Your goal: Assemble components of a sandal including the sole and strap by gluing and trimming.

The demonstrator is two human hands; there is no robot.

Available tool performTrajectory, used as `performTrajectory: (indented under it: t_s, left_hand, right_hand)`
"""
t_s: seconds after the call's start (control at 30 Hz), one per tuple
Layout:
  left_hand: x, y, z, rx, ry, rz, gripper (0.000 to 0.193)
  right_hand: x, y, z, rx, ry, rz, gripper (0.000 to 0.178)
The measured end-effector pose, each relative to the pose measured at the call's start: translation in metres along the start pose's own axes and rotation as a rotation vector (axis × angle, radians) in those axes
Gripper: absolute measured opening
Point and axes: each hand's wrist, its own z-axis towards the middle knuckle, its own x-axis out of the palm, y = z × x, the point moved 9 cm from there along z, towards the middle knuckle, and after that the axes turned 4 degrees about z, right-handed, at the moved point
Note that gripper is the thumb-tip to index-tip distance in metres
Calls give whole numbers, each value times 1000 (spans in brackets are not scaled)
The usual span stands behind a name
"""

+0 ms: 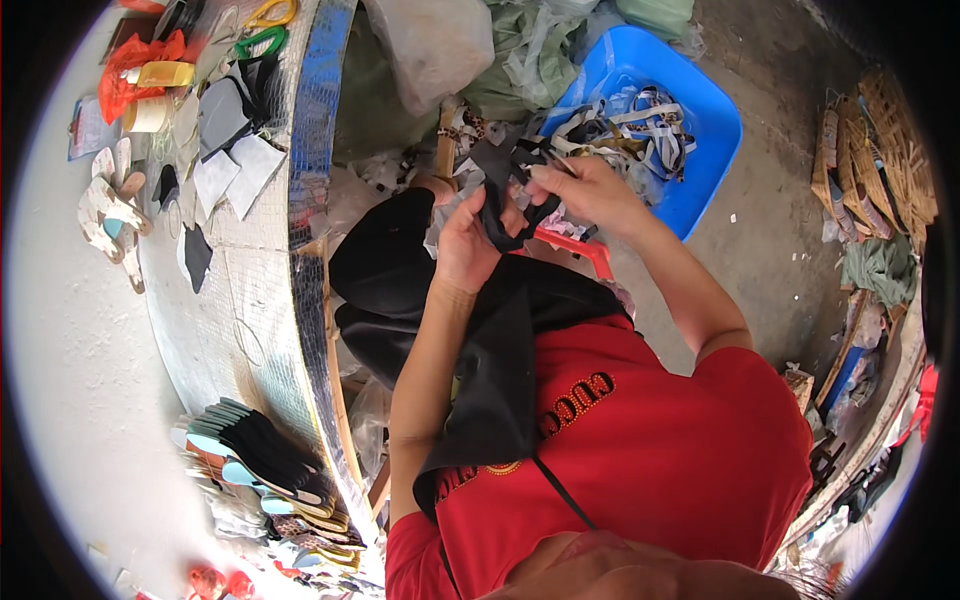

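So my silvery counter (pixel 235 310) was a mess, ngl. Up at the far end I had a bottle of yellow liquid (pixel 163 75) right by a red plastic bag (pixel 118 85), with a cream spool (pixel 150 115) just beside it. Green-handled scissors (pixel 262 42) were near there too, then some white squares (pixel 255 172) overlapping each other. Nearer me sat a row of black, sole-shaped pieces (pixel 270 450). Way off to my right, woven brown baskets (pixel 893 150) leaned by a crumpled grey-green bundle (pixel 880 270), and tiny white scraps dotted the concrete floor (pixel 760 250).
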Motion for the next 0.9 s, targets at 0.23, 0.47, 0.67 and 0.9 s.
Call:
performTrajectory:
  t_s: [0.23,0.47,0.67,0.9]
  left_hand:
    - [-10,-6,-7,69,-129,339,37]
    - [0,-23,-11,339,-215,631,27]
    - [1,-22,-16,269,-248,691,29]
    - [6,-48,-19,277,-195,154,36]
  right_hand:
    - [20,7,2,31,123,364,32]
    - [19,34,-9,-361,-168,-150,39]
    - [19,28,-3,-445,-227,-110,25]
    - [28,22,0,-241,35,327,18]
